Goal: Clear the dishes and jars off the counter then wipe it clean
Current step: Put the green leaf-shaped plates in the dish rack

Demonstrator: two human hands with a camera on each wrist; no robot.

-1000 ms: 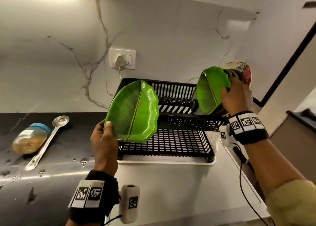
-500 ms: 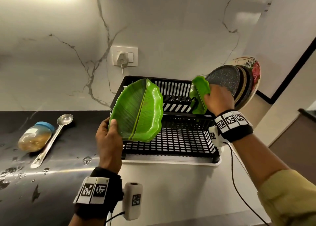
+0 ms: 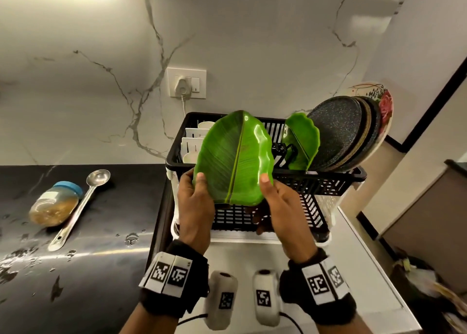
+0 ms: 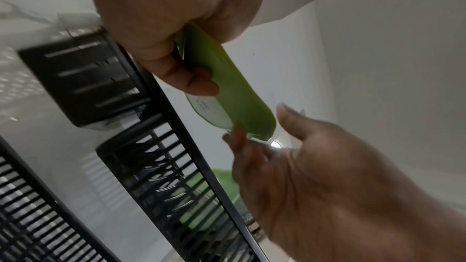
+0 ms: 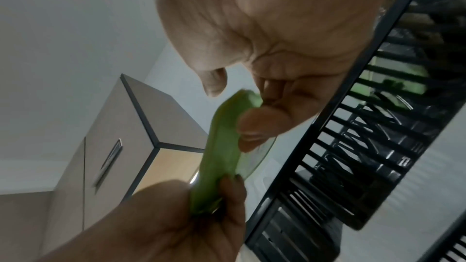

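At the left of the frame, on the dark wet counter (image 3: 83,270), a jar (image 3: 54,203) lies beside a ladle (image 3: 80,207). At centre, the left hand (image 3: 195,207) and right hand (image 3: 283,207) both grip a green leaf plate (image 3: 233,160) above the black dish rack (image 3: 316,182). Toward the right, another green plate (image 3: 302,141) stands racked beside dark plates (image 3: 336,131).

Black wristbands (image 3: 174,280) on both wrists, each carrying white square-code tags (image 3: 323,280). Pale capsule-shaped cameras (image 3: 222,299) strapped underneath, coded too, thin black cables (image 3: 189,317) trailing back.
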